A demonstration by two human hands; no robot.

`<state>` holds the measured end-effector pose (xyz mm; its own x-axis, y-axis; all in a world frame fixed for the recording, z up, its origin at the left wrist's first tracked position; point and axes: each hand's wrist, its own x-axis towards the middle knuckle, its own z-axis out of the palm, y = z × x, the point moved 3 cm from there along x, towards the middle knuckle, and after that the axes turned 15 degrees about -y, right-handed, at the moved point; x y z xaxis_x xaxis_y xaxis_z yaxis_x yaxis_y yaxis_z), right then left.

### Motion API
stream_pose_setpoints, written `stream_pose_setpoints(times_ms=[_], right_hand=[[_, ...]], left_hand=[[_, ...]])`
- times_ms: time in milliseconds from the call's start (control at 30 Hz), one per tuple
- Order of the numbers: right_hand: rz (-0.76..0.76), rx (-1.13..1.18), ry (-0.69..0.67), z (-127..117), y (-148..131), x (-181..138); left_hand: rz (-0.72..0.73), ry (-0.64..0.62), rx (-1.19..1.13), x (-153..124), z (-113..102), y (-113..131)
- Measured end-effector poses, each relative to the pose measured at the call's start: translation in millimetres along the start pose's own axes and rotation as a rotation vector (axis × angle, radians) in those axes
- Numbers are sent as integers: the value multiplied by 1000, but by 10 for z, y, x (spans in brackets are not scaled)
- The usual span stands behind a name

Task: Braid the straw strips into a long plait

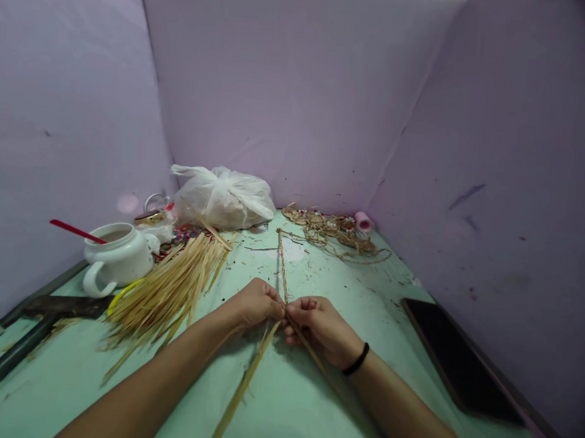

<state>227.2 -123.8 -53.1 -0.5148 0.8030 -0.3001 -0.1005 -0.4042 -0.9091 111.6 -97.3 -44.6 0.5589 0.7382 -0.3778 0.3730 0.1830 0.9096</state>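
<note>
Straw-coloured braided cord [282, 266], presumably light, pliable and liable to fray, ran over the middle of the green tabletop [288, 422], best held at its near end, where the left hand [256, 304] and right hand [323, 328] each pinched it.

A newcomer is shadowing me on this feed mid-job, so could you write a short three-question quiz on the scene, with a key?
1. True or false: the black band is on the wrist of the right hand.
2. Multiple choice: what does the red stick lean in? A) the plastic bag B) the white pot C) the pink roll
3. Short answer: where do the left hand and right hand pinch the braided cord?

Key
1. True.
2. B.
3. At its near end, where loose strips trail toward the wearer.
</note>
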Motion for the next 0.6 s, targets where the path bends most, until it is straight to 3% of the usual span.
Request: stream_pose_setpoints(times_ms=[133, 267, 367, 600], right_hand=[[-63, -174, 125, -41, 37, 48], [-59, -222, 166, -33, 57, 60], [-51, -243, 189, -11, 65, 56], [-107, -158, 215, -20, 99, 68]], left_hand=[[-17, 29, 123, -33, -13, 22], [-61, 34, 273, -67, -54, 21], [-96, 112, 422, -119, -55, 46], [-35, 282, 682, -279, 235, 184]])
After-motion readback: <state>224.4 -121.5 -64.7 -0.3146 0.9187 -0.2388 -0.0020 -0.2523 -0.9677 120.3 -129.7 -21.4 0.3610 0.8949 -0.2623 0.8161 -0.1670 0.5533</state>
